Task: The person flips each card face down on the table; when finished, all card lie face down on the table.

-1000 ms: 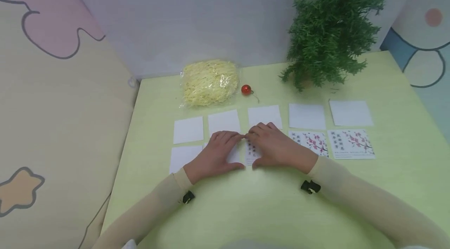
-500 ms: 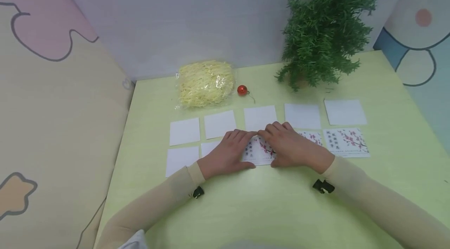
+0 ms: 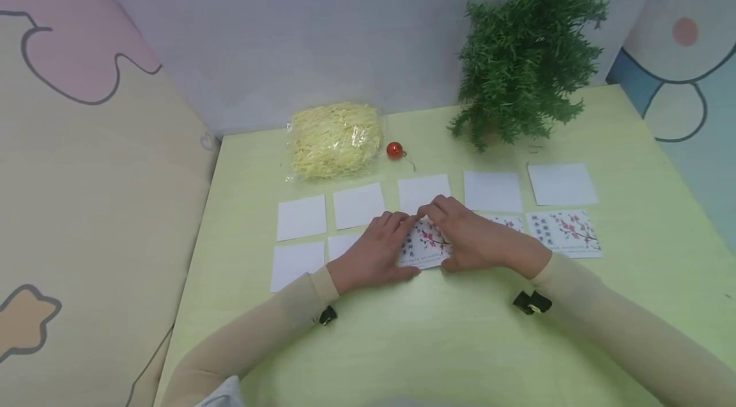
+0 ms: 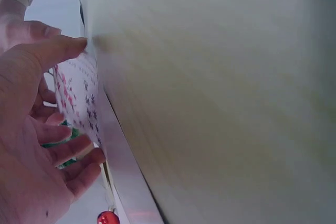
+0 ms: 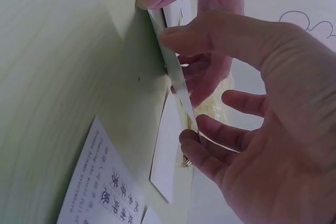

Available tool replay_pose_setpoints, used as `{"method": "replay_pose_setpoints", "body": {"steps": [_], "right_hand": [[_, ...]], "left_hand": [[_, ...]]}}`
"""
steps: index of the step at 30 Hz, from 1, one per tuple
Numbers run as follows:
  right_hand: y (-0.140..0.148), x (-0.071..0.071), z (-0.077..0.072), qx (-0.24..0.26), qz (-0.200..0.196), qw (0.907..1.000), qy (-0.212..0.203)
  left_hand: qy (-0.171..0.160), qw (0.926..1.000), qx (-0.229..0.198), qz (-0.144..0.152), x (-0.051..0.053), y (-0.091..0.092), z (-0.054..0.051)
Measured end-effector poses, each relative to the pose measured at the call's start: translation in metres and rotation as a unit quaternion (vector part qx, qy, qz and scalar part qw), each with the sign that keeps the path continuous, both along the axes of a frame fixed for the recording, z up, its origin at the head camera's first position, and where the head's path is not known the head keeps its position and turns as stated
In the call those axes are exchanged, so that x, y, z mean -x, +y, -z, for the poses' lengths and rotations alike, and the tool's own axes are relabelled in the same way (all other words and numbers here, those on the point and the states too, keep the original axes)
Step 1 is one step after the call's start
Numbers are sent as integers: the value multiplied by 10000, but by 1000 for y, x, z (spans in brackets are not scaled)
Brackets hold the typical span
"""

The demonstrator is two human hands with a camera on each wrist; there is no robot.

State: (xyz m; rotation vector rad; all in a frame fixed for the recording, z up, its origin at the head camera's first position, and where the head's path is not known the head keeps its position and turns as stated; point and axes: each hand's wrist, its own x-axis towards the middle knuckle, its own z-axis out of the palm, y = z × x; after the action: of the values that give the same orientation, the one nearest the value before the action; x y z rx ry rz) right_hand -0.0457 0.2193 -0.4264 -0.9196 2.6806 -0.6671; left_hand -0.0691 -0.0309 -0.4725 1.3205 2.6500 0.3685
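A white card (image 3: 427, 244) printed with pink blossoms and dark characters is between my two hands, in the middle of the front row. My right hand (image 3: 474, 233) holds it by the right part, thumb at the near edge and fingers at the far edge. My left hand (image 3: 376, 252) spans its left end the same way, thumb at the near corner. In the right wrist view the card (image 5: 170, 59) stands tilted, partly raised off the table. The left wrist view shows my left thumb and fingertips (image 4: 94, 158) at the card's edges.
Blank white cards (image 3: 301, 218) line the back row and the front left. Another blossom card (image 3: 566, 233) lies at right. Behind are a bag of yellow shredded paper (image 3: 336, 140), a red ball ornament (image 3: 394, 150) and a green artificial tree (image 3: 526, 62).
Both hands have shifted right, the left from over a blank card onto the blossom card. More of its print shows between my hands, and its near edge now slants.
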Motion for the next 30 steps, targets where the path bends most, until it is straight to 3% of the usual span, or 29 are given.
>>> {"method": "replay_pose_setpoints", "body": {"steps": [5,8,10,12,15,17,18,20,24,26,30], "right_hand": [[-3,-4,-6,186,2,9997,125],[-2,-4,-10,738,104,9970,-232],[1,-4,-13,1313,255,9883,-733],[6,-3,-16,2022,420,9691,-1353],[16,-5,-17,2814,552,9380,-1946],[20,-9,-12,2995,620,9293,-2068],[21,-11,-9,2937,654,9323,-2009],[21,-16,-1,2552,729,9486,-1721],[12,-22,17,1480,790,9822,-842],[8,-24,24,1137,874,9882,-535],[3,-26,33,937,1027,9897,-330]], "left_hand": [[363,9993,77,-83,-1,9,-4],[335,9994,-45,-100,-1,12,-7],[41,9997,-219,-130,-2,11,-10],[-497,9970,-529,-256,-2,9,-13],[-1292,9855,-984,-493,-1,7,-14],[-1709,9758,-1217,-617,-2,6,-15],[-1822,9729,-1274,-644,-2,6,-15],[-1933,9700,-1308,-679,-3,7,-14],[-1804,9720,-1328,-704,-4,7,-14],[-1715,9732,-1364,-697,-5,8,-15],[-1571,9763,-1310,-707,-5,8,-14]]}}
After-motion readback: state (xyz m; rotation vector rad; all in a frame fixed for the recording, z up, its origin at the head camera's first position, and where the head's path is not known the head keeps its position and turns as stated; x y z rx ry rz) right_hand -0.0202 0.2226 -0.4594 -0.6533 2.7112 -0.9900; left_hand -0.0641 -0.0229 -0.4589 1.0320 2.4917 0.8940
